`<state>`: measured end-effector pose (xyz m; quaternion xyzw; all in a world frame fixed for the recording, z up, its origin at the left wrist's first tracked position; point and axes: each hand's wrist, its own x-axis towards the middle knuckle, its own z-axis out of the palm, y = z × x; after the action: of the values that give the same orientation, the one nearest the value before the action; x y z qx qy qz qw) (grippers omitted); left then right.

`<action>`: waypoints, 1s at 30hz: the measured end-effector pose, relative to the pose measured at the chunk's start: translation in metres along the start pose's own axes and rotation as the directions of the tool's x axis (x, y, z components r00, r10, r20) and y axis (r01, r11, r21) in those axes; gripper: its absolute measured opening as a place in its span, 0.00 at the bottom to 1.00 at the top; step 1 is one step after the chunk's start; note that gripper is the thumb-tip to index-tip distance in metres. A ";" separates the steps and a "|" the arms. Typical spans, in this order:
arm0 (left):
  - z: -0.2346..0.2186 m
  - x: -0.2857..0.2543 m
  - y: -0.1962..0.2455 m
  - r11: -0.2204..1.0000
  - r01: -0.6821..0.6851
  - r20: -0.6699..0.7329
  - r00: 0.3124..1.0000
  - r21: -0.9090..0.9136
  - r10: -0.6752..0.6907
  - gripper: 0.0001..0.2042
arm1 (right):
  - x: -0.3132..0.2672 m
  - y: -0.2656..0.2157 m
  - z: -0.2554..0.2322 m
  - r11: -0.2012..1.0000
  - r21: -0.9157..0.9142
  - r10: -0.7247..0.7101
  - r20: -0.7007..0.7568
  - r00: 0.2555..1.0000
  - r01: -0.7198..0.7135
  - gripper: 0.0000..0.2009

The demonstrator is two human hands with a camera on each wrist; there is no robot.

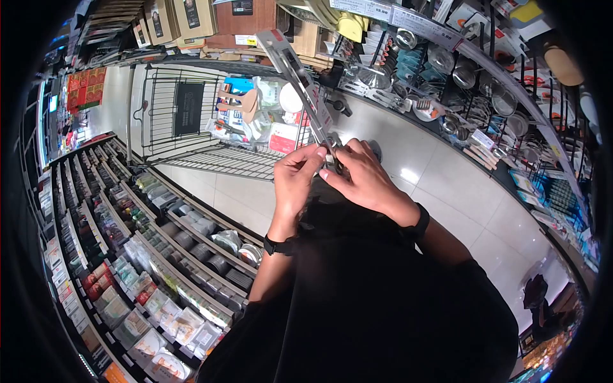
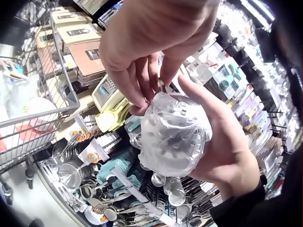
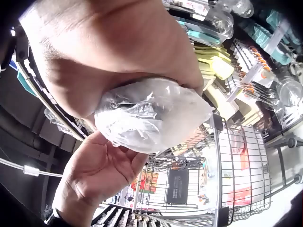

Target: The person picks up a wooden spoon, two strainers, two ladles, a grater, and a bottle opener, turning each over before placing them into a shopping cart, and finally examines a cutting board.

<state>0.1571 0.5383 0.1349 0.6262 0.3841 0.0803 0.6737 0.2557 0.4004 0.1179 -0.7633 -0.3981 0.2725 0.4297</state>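
Both hands work on a plastic-wrapped round item, whitish with dark slots or holes under crinkled clear film. In the head view a long slim package with a printed card extends away from between the hands. My left hand pinches with thumb and fingers at the near end; in the left wrist view its fingertips meet the gathered film at the top. My right hand curls round the wrapped item from the other side. How the long package joins the wrapped part is hidden behind the hands.
A wire shopping cart stands ahead, holding packages and a wooden spatula. Racks of hanging kitchen utensils run along the right. Low shelves of packaged goods lie to the left. Chopping boards are displayed at the back.
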 end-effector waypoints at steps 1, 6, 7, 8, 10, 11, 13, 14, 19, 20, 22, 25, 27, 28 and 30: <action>-0.001 0.001 -0.001 1.000 0.004 0.036 0.999 -0.027 -0.003 0.10 | 0.000 0.004 0.001 0.996 0.086 0.010 0.022 1.000 -0.012 0.17; 0.008 -0.001 0.001 0.985 0.053 0.077 0.996 -0.163 -0.041 0.10 | -0.004 0.015 0.007 0.974 0.222 0.036 0.006 0.999 -0.036 0.14; 0.008 -0.001 0.000 0.985 0.064 0.081 0.995 -0.158 -0.052 0.11 | -0.005 0.017 0.008 0.966 0.257 0.042 -0.013 0.999 -0.037 0.14; 0.008 -0.001 -0.001 0.985 0.075 0.085 0.994 -0.153 -0.062 0.11 | -0.005 0.018 0.008 0.956 0.292 0.049 -0.032 0.998 -0.038 0.14; 0.007 -0.001 -0.007 0.990 0.061 0.076 0.996 -0.125 -0.052 0.11 | -0.005 0.020 0.003 0.954 0.296 0.049 -0.006 0.999 -0.045 0.14; 0.007 -0.001 -0.009 0.994 0.048 0.069 0.997 -0.095 -0.042 0.11 | -0.005 0.020 0.002 0.952 0.301 0.049 0.020 0.999 -0.052 0.14; 0.006 -0.002 -0.009 0.997 0.047 0.054 0.998 -0.065 -0.043 0.11 | -0.004 0.022 0.003 0.925 0.371 0.081 0.018 0.997 -0.082 0.14; 0.007 -0.002 -0.008 0.998 0.046 0.038 0.998 -0.034 -0.044 0.12 | -0.003 0.024 0.004 0.892 0.438 0.113 0.019 0.993 -0.110 0.14; 0.008 -0.002 -0.007 0.999 -0.013 0.052 0.999 -0.034 0.014 0.12 | -0.005 0.033 0.011 0.866 0.484 0.130 0.031 0.991 -0.129 0.15; 0.006 -0.002 -0.008 0.999 -0.012 0.056 0.998 -0.031 0.013 0.12 | -0.006 0.033 0.010 0.876 0.462 0.141 0.034 0.989 -0.140 0.15; 0.005 -0.001 -0.010 0.999 0.007 0.048 0.999 -0.048 -0.005 0.12 | -0.005 0.031 0.004 0.866 0.477 0.154 0.035 0.987 -0.152 0.14; 0.001 0.001 -0.015 0.996 0.020 0.024 1.000 -0.089 -0.018 0.12 | -0.005 0.032 0.000 0.861 0.490 0.151 0.006 0.988 -0.135 0.12; -0.001 0.003 -0.017 0.994 0.014 0.007 1.000 -0.113 -0.013 0.12 | -0.006 0.031 -0.001 0.867 0.487 0.135 -0.025 0.991 -0.106 0.12; -0.002 0.003 -0.018 0.990 0.023 0.000 1.000 -0.139 -0.024 0.12 | -0.006 0.028 -0.002 0.795 0.585 0.187 0.013 0.982 -0.159 0.12; -0.004 0.004 -0.020 0.986 0.033 -0.008 0.999 -0.165 -0.034 0.12 | -0.005 0.026 -0.001 0.710 0.672 0.233 0.056 0.971 -0.210 0.12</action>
<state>0.1499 0.5397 0.1159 0.5613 0.3903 0.1038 0.7224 0.2636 0.3874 0.0961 -0.6026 -0.1711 0.4348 0.6469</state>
